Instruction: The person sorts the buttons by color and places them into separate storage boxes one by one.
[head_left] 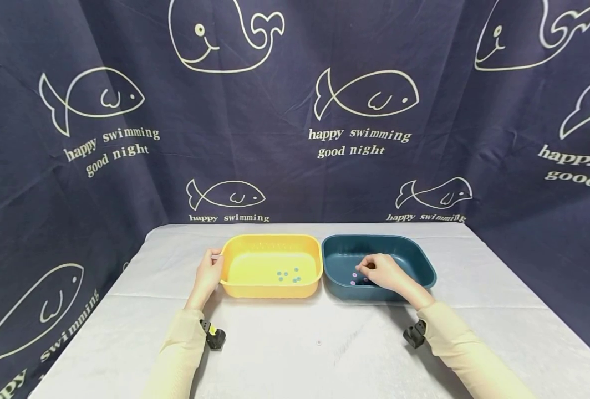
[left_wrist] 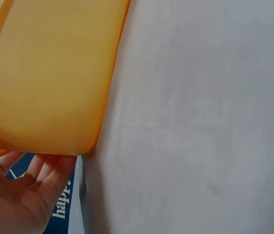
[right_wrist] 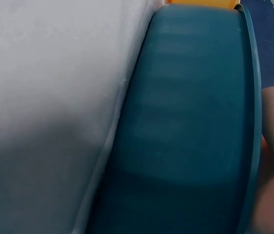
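My left hand [head_left: 209, 272] grips the left end of a yellow plastic bin [head_left: 270, 291], its fingers against the outside of the end wall [left_wrist: 44, 97]. On the bin's floor lie several small blue round pieces [head_left: 286, 274], like buttons or beads. Over the dark teal bin [head_left: 342, 244] at the right, my right hand [head_left: 381, 271] reaches in across the front rim with bent fingers, thumb and fingertips close together. Small purple round pieces [head_left: 353, 283] lie just below the fingertips; I cannot tell whether one is between them. In the right wrist view the teal bin's wall [right_wrist: 190, 112] hides the fingertips.
Both bins stand side by side on a white-covered table [head_left: 275, 354]. One small pale purple piece [head_left: 318, 342] lies on the cloth in front of them. A dark blue curtain [head_left: 285, 166] with fish drawings hangs behind and at both sides.
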